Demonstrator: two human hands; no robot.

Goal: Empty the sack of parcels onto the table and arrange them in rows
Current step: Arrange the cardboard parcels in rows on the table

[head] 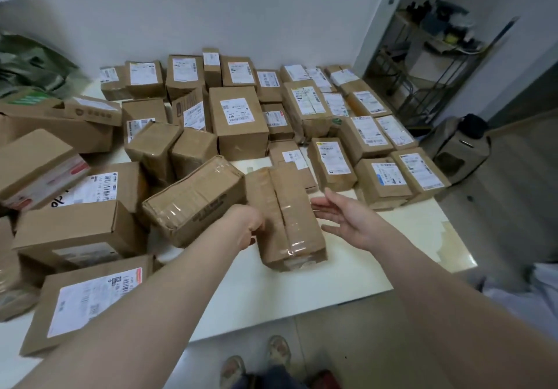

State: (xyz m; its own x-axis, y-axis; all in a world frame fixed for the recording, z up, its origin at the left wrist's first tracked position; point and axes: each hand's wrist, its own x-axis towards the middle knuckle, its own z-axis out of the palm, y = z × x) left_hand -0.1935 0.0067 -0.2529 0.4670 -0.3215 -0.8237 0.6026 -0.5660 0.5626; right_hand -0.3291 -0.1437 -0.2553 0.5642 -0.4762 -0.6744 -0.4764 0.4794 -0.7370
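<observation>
The left hand [250, 226] grips the left long edge of a taped brown parcel [287, 219], fingers curled round its side. The right hand [344, 218] hangs open just beside the parcel's right edge, fingers straight and palm turned in, not touching it. The parcel lies lengthwise over the bare near part of the white table [317, 295]; whether its far end rests there or is lifted, I cannot tell.

The step appears to be placing this parcel into the rows. The right hand should close in on the free side so both hands share the load. The parcel's plain face is up, while the rows of parcels [332, 162] beyond and to the right show their labels, so it likely wants turning over first. The open strip in front of those rows looks like the natural slot. A bigger box [193, 201] leans just left of the parcel, so draw away rightward. The unsorted heap [78, 231] and the green sack [33, 62] sit farther left.
</observation>
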